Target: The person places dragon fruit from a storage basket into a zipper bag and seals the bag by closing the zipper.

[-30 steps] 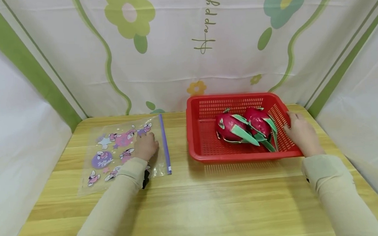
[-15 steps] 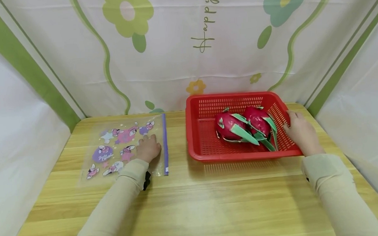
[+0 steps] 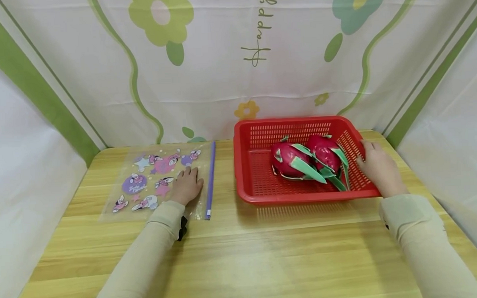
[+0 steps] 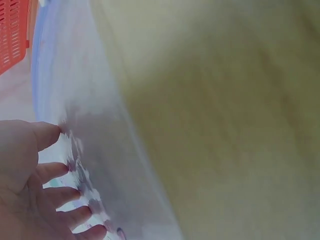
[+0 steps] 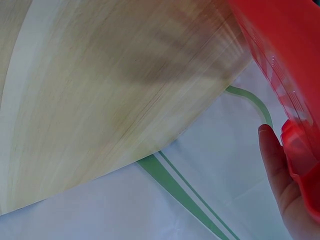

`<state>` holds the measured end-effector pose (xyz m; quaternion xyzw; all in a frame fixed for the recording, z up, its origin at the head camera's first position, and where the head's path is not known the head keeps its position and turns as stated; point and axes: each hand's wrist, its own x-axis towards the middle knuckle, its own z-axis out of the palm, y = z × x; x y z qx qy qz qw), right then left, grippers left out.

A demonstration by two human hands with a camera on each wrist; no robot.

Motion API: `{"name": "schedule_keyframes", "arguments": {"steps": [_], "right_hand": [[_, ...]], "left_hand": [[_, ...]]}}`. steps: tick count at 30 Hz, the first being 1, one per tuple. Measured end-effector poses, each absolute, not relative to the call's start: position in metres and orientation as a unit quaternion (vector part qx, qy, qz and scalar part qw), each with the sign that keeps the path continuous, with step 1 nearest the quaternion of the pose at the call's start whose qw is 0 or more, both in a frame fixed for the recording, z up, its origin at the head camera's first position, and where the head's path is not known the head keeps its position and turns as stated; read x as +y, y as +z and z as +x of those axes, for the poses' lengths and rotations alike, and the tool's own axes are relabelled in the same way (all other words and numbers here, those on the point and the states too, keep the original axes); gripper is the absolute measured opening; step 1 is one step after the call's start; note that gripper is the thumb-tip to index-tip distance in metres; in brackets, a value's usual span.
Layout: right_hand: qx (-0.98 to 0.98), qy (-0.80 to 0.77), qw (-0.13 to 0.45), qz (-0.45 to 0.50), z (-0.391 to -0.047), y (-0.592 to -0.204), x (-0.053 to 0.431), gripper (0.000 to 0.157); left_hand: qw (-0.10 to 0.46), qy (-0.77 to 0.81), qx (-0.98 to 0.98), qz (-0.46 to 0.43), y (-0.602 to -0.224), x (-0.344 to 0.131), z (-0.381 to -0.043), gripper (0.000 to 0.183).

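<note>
A clear zip bag (image 3: 137, 202) with pink and purple cartoon prints lies flat at the left of the table, its purple zip edge (image 3: 211, 181) facing right. My left hand (image 3: 187, 185) rests on it near that edge, fingers spread; in the left wrist view the fingertips (image 4: 75, 192) touch the plastic. At the right stands a red plastic basket (image 3: 245, 166). Inside are two dragon fruits, one (image 3: 288, 158) left and one (image 3: 324, 152) right, with green leaf-like scales. My right hand (image 3: 383, 169) grips the basket's right rim, thumb inside; its other fingers are partly hidden in the head view.
The wooden table (image 3: 243, 264) reaches toward me in front of both things. Behind it hangs a white cloth (image 3: 218, 56) with flower prints, and cloth also lines both sides. A gap separates the zip bag from the basket.
The zip bag has turned slightly and slid to the right under my left hand, whose fingers have spread from a more curled pose. Basket, dragon fruits and right hand stay in place.
</note>
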<state>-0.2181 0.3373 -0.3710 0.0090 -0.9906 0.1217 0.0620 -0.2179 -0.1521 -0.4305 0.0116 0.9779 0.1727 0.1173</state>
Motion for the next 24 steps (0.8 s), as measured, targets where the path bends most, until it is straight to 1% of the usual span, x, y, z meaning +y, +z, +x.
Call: {"name": "schedule_keyframes", "arguments": {"steps": [2, 4, 8, 12, 16, 19, 22, 24], "right_hand": [[-0.99, 0.122, 0.064, 0.009, -0.218, -0.371, 0.337, 0.053], [-0.99, 0.122, 0.065, 0.008, -0.218, -0.371, 0.337, 0.053], [-0.991, 0.12, 0.063, 0.005, -0.218, -0.371, 0.336, 0.053], [-0.991, 0.117, 0.06, 0.002, -0.218, -0.371, 0.336, 0.053], [-0.991, 0.116, 0.062, 0.005, -0.219, -0.37, 0.336, 0.053], [-0.991, 0.115, 0.063, 0.009, -0.218, -0.371, 0.336, 0.053], [-0.992, 0.114, 0.062, 0.008, -0.218, -0.371, 0.335, 0.053], [-0.992, 0.113, 0.062, 0.007, -0.218, -0.371, 0.335, 0.053]], "left_hand": [[0.102, 0.174, 0.979, 0.02, -0.43, -0.153, -0.218, 0.054], [0.077, 0.175, 0.981, 0.029, -0.429, -0.153, -0.218, 0.048], [0.029, 0.19, 0.98, 0.043, -0.426, -0.152, -0.216, 0.042], [0.03, 0.209, 0.976, 0.058, -0.425, -0.147, -0.21, 0.046], [0.029, 0.19, 0.979, 0.072, -0.426, -0.141, -0.201, 0.049], [0.023, 0.164, 0.983, 0.082, -0.428, -0.136, -0.194, 0.06], [0.029, 0.14, 0.986, 0.089, -0.43, -0.132, -0.19, 0.07], [0.033, 0.124, 0.988, 0.091, -0.432, -0.13, -0.189, 0.072]]}}
